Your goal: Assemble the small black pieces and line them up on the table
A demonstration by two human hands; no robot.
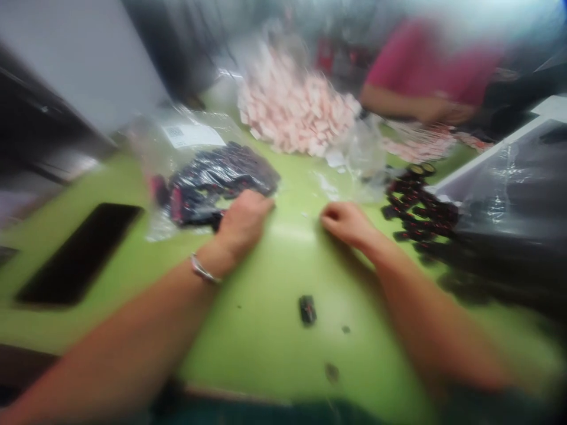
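Resting on the green table (274,307), the left hand (243,221) curls its fingers (261,203) against a clear bag of dark packets (221,177); the blur hides whether they pinch anything. The right hand (348,223) is loosely closed, apparently empty. Judging by this, much remains: the bag looks full, while a smaller dark pile (419,203) lies to the right. One stray piece (307,309) sits nearer.

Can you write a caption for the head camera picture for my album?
Two bare hands, left by a clear bag of dark pieces, right curled, rest on a green table.
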